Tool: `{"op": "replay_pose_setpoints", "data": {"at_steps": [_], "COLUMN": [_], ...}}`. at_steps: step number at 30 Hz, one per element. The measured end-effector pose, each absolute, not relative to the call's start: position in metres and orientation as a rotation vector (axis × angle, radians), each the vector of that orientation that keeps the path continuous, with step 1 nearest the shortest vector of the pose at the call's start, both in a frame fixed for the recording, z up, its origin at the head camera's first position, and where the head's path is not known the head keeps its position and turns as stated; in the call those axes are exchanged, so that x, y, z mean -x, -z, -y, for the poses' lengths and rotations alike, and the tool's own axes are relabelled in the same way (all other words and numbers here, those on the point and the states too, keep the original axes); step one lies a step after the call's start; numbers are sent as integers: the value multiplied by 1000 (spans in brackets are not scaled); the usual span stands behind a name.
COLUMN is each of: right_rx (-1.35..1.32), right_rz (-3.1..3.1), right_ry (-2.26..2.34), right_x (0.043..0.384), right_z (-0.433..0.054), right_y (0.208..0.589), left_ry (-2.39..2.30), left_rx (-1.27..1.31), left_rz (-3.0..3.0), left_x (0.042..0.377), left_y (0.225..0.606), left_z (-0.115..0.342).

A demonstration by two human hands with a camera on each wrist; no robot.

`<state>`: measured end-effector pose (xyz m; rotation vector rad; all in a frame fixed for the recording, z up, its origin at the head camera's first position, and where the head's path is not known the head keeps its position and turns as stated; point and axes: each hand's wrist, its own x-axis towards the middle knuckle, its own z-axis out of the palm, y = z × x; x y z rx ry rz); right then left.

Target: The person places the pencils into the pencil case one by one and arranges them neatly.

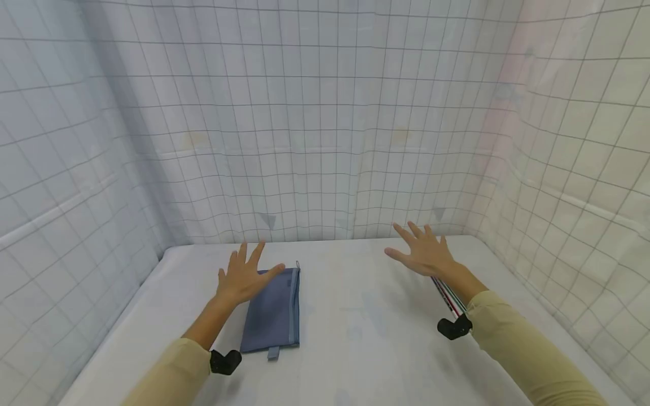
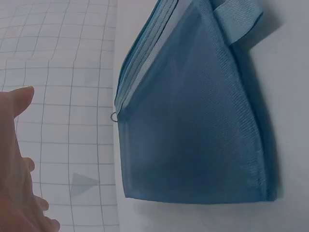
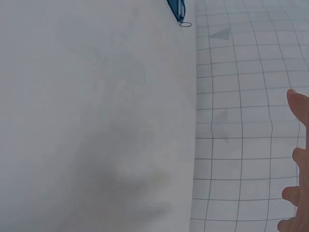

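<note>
A flat blue zip pouch (image 1: 270,316) of see-through fabric lies on the left part of the white table, its zipper along the right side and a small tab at the near end. My left hand (image 1: 245,279) hovers over its far left part, fingers spread, holding nothing. In the left wrist view the pouch (image 2: 193,125) fills the middle, with the left hand (image 2: 14,169) at the edge. Over the right of the table my right hand (image 1: 424,251) is raised with spread fingers, also holding nothing. Beneath its wrist lie several slim striped sticks (image 1: 448,296), partly hidden by the forearm.
White cloth walls with a dark grid (image 1: 325,141) enclose the back and both sides of the table (image 1: 345,361). Black wrist cameras (image 1: 225,362) sit on both forearms. The pouch's metal ring (image 3: 185,24) shows in the right wrist view.
</note>
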<state>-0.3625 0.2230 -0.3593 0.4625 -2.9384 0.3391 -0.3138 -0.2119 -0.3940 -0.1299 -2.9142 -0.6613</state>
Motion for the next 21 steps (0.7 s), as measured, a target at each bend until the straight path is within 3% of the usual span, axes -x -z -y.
{"op": "replay_pose_setpoints", "data": {"at_steps": [10,21], "right_rx": [-566,-281], "right_rz": [2840,2961], "right_ry": [-702,-956], "right_x": [362,366], "right_z": [-233,-253], "right_y": [374,396], "left_ry": [863,998], "left_rx": [112,36], "left_rz": [2946,2962], "left_x": [305,297], "left_y": [426,443], "left_z": [190,176]}}
